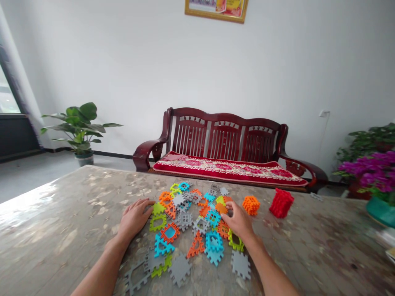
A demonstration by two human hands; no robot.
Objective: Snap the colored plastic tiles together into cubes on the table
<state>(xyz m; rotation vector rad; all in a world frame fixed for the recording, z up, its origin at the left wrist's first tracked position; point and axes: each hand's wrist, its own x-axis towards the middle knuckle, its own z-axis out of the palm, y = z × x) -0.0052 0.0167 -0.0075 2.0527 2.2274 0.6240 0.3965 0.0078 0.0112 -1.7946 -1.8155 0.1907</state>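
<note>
Looking out over a brown-grey tabletop (70,234), mottled with paler blotches and glaring at the left edge. Strewn across its middle in a loose heap: toothed pieces (184,220) of grey, blue, orange and lime (some pierced like windows, some solid). Laid against the heap's left edge, beside a lime piece (158,208): the left hand (135,214), slack, grasping nothing. On the heap's right side, at an orange piece (221,208): the right hand (238,220), with bent fingers; cannot tell whether gripping or merely touching. Farther right, apart from the heap: an orange block (251,205), then a red block (281,203). Beyond the table: a dark red wooden bench (224,137) with a red patterned cover (226,167), against a white wall (129,61) below a gold frame (212,17). Off to the left, on grey floor (24,174): a leafy potted plant (82,129). At far right: purple flowers (367,170) above a teal pot (381,212).
</note>
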